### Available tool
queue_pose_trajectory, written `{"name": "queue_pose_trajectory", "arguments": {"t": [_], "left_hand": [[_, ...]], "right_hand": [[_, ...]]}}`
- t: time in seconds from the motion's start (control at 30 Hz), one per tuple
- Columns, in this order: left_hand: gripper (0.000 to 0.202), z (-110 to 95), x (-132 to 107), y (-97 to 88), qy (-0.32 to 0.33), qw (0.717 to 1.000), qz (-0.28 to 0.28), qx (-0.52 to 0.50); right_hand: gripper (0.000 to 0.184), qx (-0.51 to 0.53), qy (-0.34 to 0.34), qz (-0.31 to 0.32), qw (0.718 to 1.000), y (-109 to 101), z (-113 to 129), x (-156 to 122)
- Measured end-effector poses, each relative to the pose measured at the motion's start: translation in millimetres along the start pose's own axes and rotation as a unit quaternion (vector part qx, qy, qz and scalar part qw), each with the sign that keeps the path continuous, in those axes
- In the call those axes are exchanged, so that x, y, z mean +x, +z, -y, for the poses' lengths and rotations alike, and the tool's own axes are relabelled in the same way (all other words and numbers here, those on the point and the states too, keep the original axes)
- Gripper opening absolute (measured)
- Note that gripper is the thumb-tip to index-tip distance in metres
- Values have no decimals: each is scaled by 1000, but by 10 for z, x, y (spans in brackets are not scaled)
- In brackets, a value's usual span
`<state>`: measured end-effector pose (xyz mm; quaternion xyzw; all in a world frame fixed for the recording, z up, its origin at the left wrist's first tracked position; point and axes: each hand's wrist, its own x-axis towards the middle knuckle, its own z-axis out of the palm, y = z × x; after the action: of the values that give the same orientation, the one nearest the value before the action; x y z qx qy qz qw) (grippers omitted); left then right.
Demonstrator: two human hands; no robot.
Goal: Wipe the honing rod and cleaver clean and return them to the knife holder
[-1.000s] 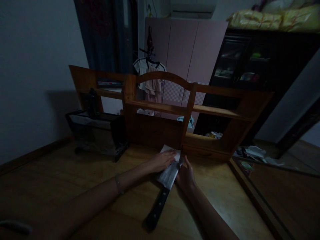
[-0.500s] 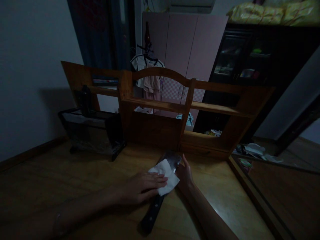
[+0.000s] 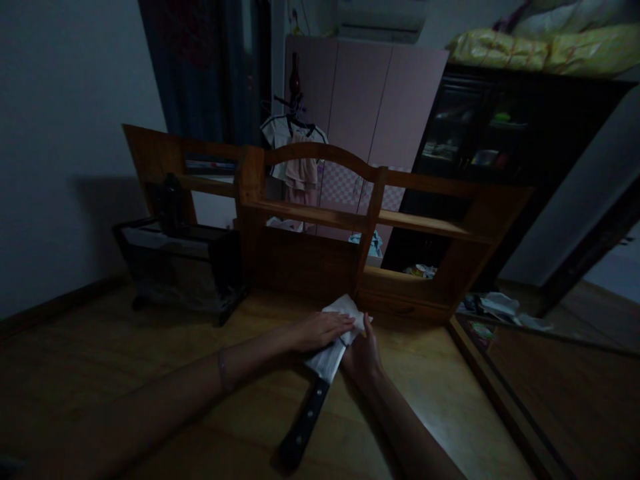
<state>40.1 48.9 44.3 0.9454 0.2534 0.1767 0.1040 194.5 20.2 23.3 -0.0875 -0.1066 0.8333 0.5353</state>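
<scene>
A cleaver (image 3: 326,361) with a broad metal blade and a black riveted handle lies slanted over the wooden desk, its handle towards me. My left hand (image 3: 323,331) presses a white tissue (image 3: 349,308) with outstretched fingers against the far part of the blade. The tissue covers that end of the blade. On the right side, my right hand (image 3: 364,353) grips the blade's far part, thumb up beside the tissue; its other fingers are mostly hidden beneath the blade.
A wooden shelf unit (image 3: 310,213) stands along the desk's (image 3: 225,413) back edge. At the left is a dark framed box (image 3: 180,267) with clear or glossy panels. A wooden ledge (image 3: 493,387) borders the right side. Beyond stand a pink wardrobe (image 3: 357,100) and a dark cabinet (image 3: 525,133).
My left hand has slid the tissue away from the handle towards the blade's far end, baring the blade near the handle. My right hand stays at the blade. The view has shifted slightly.
</scene>
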Motion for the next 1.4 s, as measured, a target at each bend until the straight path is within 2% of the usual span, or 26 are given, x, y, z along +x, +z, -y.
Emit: {"name": "queue_pose_trajectory", "arguments": {"t": [0.1, 0.23, 0.43, 0.6, 0.7, 0.77, 0.87, 1.03, 1.27, 1.4], "left_hand": [[50, 54, 101, 52, -10, 999, -6, 33], [51, 27, 149, 78, -19, 996, -23, 87], [49, -35, 123, 137, -58, 991, -62, 103], [49, 116, 21, 158, -90, 989, -96, 72], [50, 189, -34, 135, -99, 991, -87, 26], [51, 167, -45, 122, -86, 993, -75, 20], [51, 32, -25, 126, -48, 997, -54, 29], [50, -158, 44, 164, -20, 999, -37, 29], [51, -35, 116, 149, -65, 994, -66, 59], [51, -118, 87, 149, -55, 996, -51, 49]], "right_hand": [[38, 22, -5, -19, 1000, 6, 17, -11], [34, 46, -18, -36, 998, 39, 25, -27], [42, 28, -5, -38, 999, 66, 11, -43], [52, -26, 6, -52, 998, 129, -11, -95], [53, -40, 2, -64, 997, 138, -19, -97], [52, -37, -1, -57, 998, 122, -19, -83], [48, -19, -6, -42, 999, 73, -10, -52], [38, -10, -11, -78, 997, -15, 12, -14], [44, 16, -5, -56, 998, 58, 14, -51], [39, 15, -10, -73, 997, 87, 4, -64]]}}
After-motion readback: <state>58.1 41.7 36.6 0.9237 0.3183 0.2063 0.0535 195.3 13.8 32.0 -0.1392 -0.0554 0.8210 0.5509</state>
